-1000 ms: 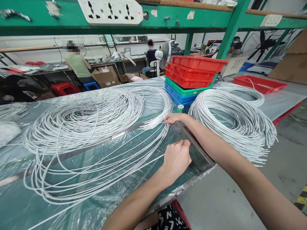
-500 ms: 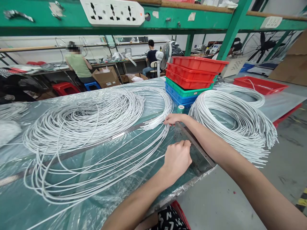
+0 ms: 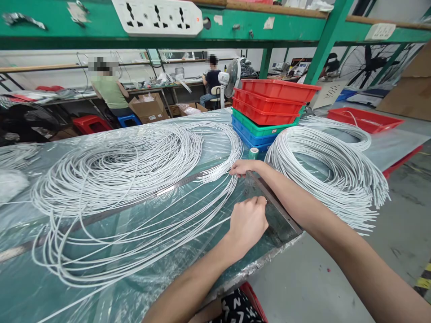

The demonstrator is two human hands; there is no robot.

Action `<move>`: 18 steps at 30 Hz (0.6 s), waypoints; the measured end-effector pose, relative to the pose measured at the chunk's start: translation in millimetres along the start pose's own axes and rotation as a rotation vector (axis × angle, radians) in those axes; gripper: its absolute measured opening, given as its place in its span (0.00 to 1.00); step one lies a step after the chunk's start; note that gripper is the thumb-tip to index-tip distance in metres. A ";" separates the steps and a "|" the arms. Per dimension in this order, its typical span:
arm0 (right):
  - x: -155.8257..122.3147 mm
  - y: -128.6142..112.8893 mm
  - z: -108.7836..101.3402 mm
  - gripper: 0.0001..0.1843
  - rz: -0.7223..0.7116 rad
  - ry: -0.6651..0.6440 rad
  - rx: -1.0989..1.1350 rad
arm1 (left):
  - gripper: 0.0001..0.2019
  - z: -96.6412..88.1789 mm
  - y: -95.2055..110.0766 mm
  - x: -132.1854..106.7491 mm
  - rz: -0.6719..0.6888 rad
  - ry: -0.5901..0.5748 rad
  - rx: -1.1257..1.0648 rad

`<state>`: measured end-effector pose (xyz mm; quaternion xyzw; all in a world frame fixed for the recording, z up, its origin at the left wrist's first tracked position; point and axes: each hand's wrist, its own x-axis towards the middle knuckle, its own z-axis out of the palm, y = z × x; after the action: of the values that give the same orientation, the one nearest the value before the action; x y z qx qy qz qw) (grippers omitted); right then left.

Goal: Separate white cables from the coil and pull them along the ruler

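Observation:
My left hand is closed in a loose fist near the table's front edge, pinching the ends of several white cables that fan out to the left. My right hand reaches farther in and pinches the ends of another bunch from the big loose coil of white cable. Both hands sit beside a metal angle stop at the end of a long steel ruler fixed across the plastic-covered table.
A second, tidy coil of white cables lies to the right. Stacked red, green and blue trays stand behind it, with a small green tape roll in front. Another red tray sits far right. Other people sit working at benches behind.

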<state>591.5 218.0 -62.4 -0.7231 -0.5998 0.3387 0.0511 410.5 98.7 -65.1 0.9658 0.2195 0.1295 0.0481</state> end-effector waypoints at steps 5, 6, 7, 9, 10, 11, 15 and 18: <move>2.0 1.9 1.3 0.12 0.000 0.007 0.011 | 0.07 -0.7 0.5 -0.5 -0.011 -0.015 -0.004; 2.2 2.1 1.4 0.12 0.000 0.005 0.017 | 0.07 -0.8 0.6 -0.7 -0.012 -0.017 -0.005; 2.2 2.1 1.5 0.12 0.000 0.003 0.022 | 0.07 -1.0 0.7 -0.8 -0.011 -0.018 -0.006; 2.1 2.1 1.5 0.12 0.001 0.001 0.028 | 0.07 -1.5 1.1 -0.8 -0.012 -0.018 -0.011; 2.2 2.1 1.4 0.12 -0.001 0.001 0.029 | 0.07 -1.9 1.3 -0.8 -0.014 -0.021 -0.014; 2.3 2.2 1.3 0.12 -0.006 -0.001 0.028 | 0.07 -2.3 1.5 -0.7 -0.016 -0.027 -0.017; 3.1 2.9 0.5 0.12 -0.027 -0.010 0.023 | 0.07 -3.8 2.0 -0.3 -0.022 -0.054 -0.025; 1.8 1.9 0.1 0.12 -0.023 -0.007 0.024 | 0.07 -4.0 1.9 -0.4 -0.019 -0.049 -0.024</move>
<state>593.1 219.1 -64.2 -0.7142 -0.6044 0.3478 0.0614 409.8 96.9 -61.1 0.9659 0.2258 0.1082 0.0664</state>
